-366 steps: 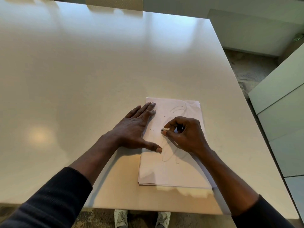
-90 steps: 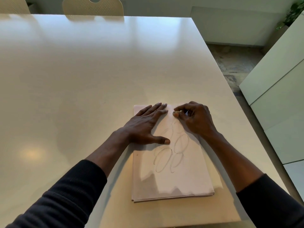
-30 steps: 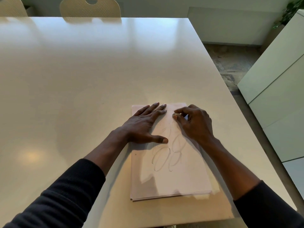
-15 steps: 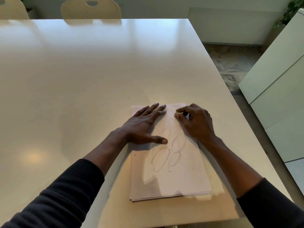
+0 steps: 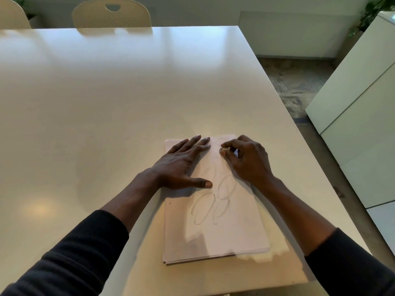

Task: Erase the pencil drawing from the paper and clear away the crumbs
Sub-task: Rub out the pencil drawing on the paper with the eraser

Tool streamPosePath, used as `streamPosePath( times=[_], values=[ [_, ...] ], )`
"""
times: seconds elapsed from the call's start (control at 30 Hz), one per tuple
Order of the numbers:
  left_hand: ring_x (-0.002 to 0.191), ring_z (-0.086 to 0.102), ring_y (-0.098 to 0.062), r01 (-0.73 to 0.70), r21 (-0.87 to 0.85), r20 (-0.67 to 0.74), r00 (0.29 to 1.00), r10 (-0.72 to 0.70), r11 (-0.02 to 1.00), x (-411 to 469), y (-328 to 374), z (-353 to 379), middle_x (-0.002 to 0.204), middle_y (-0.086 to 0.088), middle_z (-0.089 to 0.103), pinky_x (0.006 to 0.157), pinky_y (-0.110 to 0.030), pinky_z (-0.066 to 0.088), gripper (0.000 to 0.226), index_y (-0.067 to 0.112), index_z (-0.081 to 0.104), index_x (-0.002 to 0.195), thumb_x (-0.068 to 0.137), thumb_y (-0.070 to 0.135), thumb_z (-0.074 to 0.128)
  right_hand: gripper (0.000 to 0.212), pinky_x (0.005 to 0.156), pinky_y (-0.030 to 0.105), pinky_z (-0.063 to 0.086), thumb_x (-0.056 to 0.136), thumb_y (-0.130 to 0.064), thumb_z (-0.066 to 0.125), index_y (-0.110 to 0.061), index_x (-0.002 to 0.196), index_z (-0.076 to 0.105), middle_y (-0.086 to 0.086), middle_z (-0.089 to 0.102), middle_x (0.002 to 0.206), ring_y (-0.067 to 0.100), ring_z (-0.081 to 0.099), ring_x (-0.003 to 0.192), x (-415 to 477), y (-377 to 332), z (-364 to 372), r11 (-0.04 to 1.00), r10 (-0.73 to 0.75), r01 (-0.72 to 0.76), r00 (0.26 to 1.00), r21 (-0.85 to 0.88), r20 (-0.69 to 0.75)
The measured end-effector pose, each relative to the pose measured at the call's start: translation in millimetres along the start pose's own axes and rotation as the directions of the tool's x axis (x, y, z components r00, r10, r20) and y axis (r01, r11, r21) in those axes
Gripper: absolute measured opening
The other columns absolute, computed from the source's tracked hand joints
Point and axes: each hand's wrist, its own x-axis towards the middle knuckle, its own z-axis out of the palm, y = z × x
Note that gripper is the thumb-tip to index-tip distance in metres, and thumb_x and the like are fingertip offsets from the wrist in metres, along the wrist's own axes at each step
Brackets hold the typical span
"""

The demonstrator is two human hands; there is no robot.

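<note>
Glossy cream-white desk [image 5: 106, 103], warm amber glare patch at left. White paper [image 5: 213, 236], faint grey pencil drawing [image 5: 203, 208] of looping ovals. Pale eraser [image 5: 223, 150]. Black ribbed sleeves [image 5: 74, 253]. Beige chair [image 5: 111, 17], fine dotted texture. Pale greenish-white cabinet [image 5: 352, 103]. Mottled grey-brown floor [image 5: 295, 82]. Green plant [image 5: 372, 9].

Glossy white table [image 5: 106, 103] — thin stack of paper [image 5: 213, 236] flat near its front-right edge.

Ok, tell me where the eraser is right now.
Head view: the eraser is pinched by the right hand near the far edge of the paper, just right of the left hand.
</note>
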Motion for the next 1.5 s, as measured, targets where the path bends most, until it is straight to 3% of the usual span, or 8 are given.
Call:
streamPosePath(
  times=[0.23, 0.37, 0.57, 0.73, 0.93, 1.1, 1.3, 1.5],
  values=[
    [0.156, -0.026, 0.006, 0.014, -0.016, 0.006, 1.000, -0.014, 1.000, -0.3, 1.3, 0.3, 0.174, 0.026, -0.017, 0.132, -0.032, -0.011, 0.125, 0.034, 0.002, 0.171, 0.074, 0.095, 0.052, 0.016, 0.063, 0.024, 0.048, 0.092, -0.032, 0.084, -0.026, 0.107, 0.085, -0.010, 0.074, 0.094, 0.005, 0.064, 0.072, -12.3, 2.5, -7.7, 0.996, -0.078, 0.073, 0.994, 0.060, 0.077],
    [0.156, -0.026, 0.006, 0.012, -0.006, 0.001, 1.000, -0.012, 1.000, -0.1, 0.2, 0.5, 0.175, 0.026, -0.017, 0.131, -0.030, -0.012, 0.123, 0.034, 0.001, 0.171, 0.079, 0.090, 0.060, 0.014, 0.068, 0.029, 0.054, 0.093, -0.035, 0.081, -0.029, 0.106, 0.083, -0.011, 0.074, 0.096, 0.007, 0.064, 0.075, -4.5, 1.6, -1.8, 0.999, 0.016, -0.016, 1.000, 0.029, -0.020],
    [0.155, -0.028, 0.007, 0.013, -0.027, 0.012, 1.000, -0.012, 1.000, 0.2, -0.1, 0.4, 0.174, 0.025, -0.018, 0.129, -0.027, -0.015, 0.125, 0.034, 0.000, 0.171, 0.075, 0.093, 0.055, 0.018, 0.063, 0.032, 0.058, 0.095, -0.035, 0.080, -0.025, 0.110, 0.083, -0.009, 0.073, 0.097, 0.006, 0.065, 0.074, -23.9, -10.5, 1.9, 0.993, -0.113, 0.110, 0.992, 0.048, 0.062],
    [0.155, -0.029, 0.007, 0.015, -0.023, 0.014, 1.000, -0.015, 1.000, 0.7, 0.2, 0.8, 0.174, 0.025, -0.019, 0.129, -0.027, -0.015, 0.127, 0.033, -0.001, 0.171, 0.073, 0.096, 0.052, 0.018, 0.069, 0.037, 0.061, 0.096, -0.032, 0.078, -0.023, 0.111, 0.082, -0.006, 0.075, 0.103, 0.012, 0.069, 0.081, -14.8, -8.6, 4.9, 0.999, -0.030, 0.031, 0.999, 0.029, -0.026],
    [0.156, -0.028, 0.005, 0.007, -0.023, 0.014, 1.000, -0.007, 1.000, 0.3, -0.3, 0.6, 0.175, 0.023, -0.019, 0.130, -0.029, -0.014, 0.126, 0.032, -0.001, 0.171, 0.075, 0.093, 0.054, 0.018, 0.063, 0.030, 0.055, 0.097, -0.034, 0.078, -0.023, 0.110, 0.083, -0.007, 0.074, 0.099, 0.008, 0.065, 0.075, -30.7, -20.2, 6.7, 0.988, -0.139, 0.133, 0.987, 0.081, 0.083],
    [0.156, -0.027, 0.005, 0.012, -0.024, 0.013, 1.000, -0.012, 1.000, -0.1, 0.6, 0.7, 0.175, 0.023, -0.017, 0.132, -0.032, -0.012, 0.125, 0.032, 0.000, 0.171, 0.076, 0.092, 0.055, 0.019, 0.071, 0.037, 0.060, 0.097, -0.033, 0.078, -0.023, 0.112, 0.083, -0.006, 0.075, 0.105, 0.016, 0.071, 0.085, -15.5, -11.3, 4.6, 0.999, -0.029, 0.030, 0.999, 0.018, -0.028],
    [0.155, -0.029, 0.006, 0.009, -0.033, 0.015, 1.000, -0.008, 0.999, 1.0, -0.3, 0.7, 0.175, 0.023, -0.018, 0.131, -0.030, -0.013, 0.127, 0.033, 0.000, 0.171, 0.072, 0.096, 0.051, 0.019, 0.064, 0.034, 0.059, 0.097, -0.035, 0.078, -0.024, 0.112, 0.082, -0.007, 0.073, 0.099, 0.010, 0.066, 0.076, -30.2, -19.2, 5.2, 0.992, -0.121, 0.118, 0.991, 0.041, 0.062],
    [0.157, -0.024, 0.005, 0.011, -0.017, 0.000, 1.000, -0.011, 1.000, -1.0, 2.7, -0.8, 0.176, 0.023, -0.014, 0.133, -0.033, -0.010, 0.126, 0.032, 0.003, 0.171, 0.072, 0.097, 0.049, 0.017, 0.067, 0.031, 0.053, 0.096, -0.034, 0.079, -0.026, 0.110, 0.083, -0.007, 0.073, 0.100, 0.014, 0.069, 0.081, -19.9, -10.0, 0.3, 1.000, -0.001, 0.001, 0.999, -0.008, -0.041]
  ],
)
